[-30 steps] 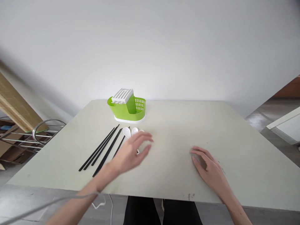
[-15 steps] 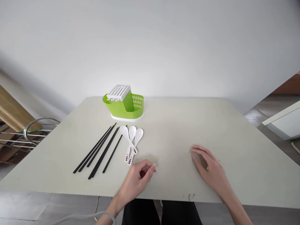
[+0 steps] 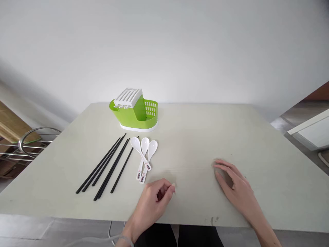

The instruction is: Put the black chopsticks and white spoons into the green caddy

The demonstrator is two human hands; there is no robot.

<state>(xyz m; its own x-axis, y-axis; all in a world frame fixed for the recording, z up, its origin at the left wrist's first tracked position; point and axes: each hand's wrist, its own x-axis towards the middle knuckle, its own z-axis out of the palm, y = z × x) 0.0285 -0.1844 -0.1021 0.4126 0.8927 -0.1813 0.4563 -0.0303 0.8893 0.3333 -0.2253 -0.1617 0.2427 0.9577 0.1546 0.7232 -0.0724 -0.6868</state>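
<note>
My left hand (image 3: 156, 199) rests by the table's front edge, fingers curled in and thumb tip against the forefinger. Nothing shows in it but a pale spot at the fingertips, perhaps a nail. Just beyond lie three white spoons (image 3: 145, 145), their marked handles crossing and pointing toward me. Left of these, several black chopsticks (image 3: 115, 169) lie slanted on the table. Behind stands a green cutlery caddy (image 3: 128, 116) with a slotted white top and a white base. Far to the right, my right hand (image 3: 236, 185) lies open, fingers slightly bent, touching only the tabletop.
The pale table (image 3: 190, 137) reaches back to a plain wall (image 3: 195, 51). At the left are a metal rack (image 3: 33, 144) and a wooden board (image 3: 17, 127). A white panel (image 3: 313, 128) stands beyond the right edge. A grey cable (image 3: 102, 239) hangs near my left wrist.
The view has shifted slightly, so hands and table sit a little differently in it. Both hands keep their poses, and the spoons, chopsticks and caddy stay in place.
</note>
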